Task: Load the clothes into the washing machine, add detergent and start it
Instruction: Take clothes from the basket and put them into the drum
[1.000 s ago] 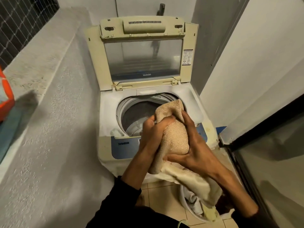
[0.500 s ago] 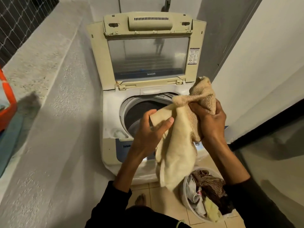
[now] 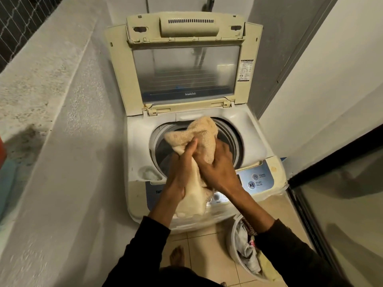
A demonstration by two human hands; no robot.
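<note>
1. So right now both hands are bunched on the beige towel over the drum opening of the washing machine. The left hand has its fingers wrapped round the lower stretch of it, and the right hand clutches the upper bundle.
2. The towel's tail hangs down over the front panel, outside the drum. If they let go now, I reckon that end drags the whole thing out onto the floor.
3. That tail also drapes right by the control panel. It could brush the power or start button before anything's ready.
4. The laundry basket sits on the floor tiles by the person's bare foot, with clothes in it. Easy to kick over when they step back.
5. The lid stands upright. A hard shove on the machine might bring it down on their hands.
</note>
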